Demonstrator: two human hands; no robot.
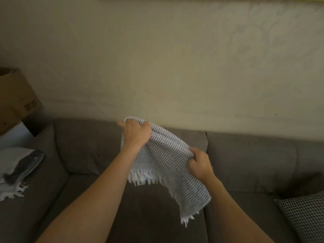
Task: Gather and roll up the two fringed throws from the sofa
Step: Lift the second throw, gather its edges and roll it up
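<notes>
Both bare forearms reach up from the bottom edge. The left one is stretched farther and higher, the right one is bent in closer.

The left grip (135,134) shows the back of the hand. Its fingers are curled over the top folded edge of a grey-and-white waffle-weave throw with white fringe (168,151), clutching the cloth in a fist. The right grip (201,163) sits lower and nearer. Its fingers are also curled tight and pinch a bunched fold of the same throw, knuckles turned up and to the left.

The throw is held in the air between the two grips, above the seat of the grey-brown fabric sofa (87,149) and in front of its back cushions. It slopes down from the left grip to the right. Its fringe dangles below between the arms and again at the low right corner, clear of the seat.

A second throw, white ribbed cloth with a dark patch and white fringe (15,165), lies draped over the sofa's left arm, well apart from the hands. A black-and-white checked cushion (306,213) rests at the right end of the seat. A brown cardboard box (14,97) stands beyond the left arm, against the beige wall (157,67).
</notes>
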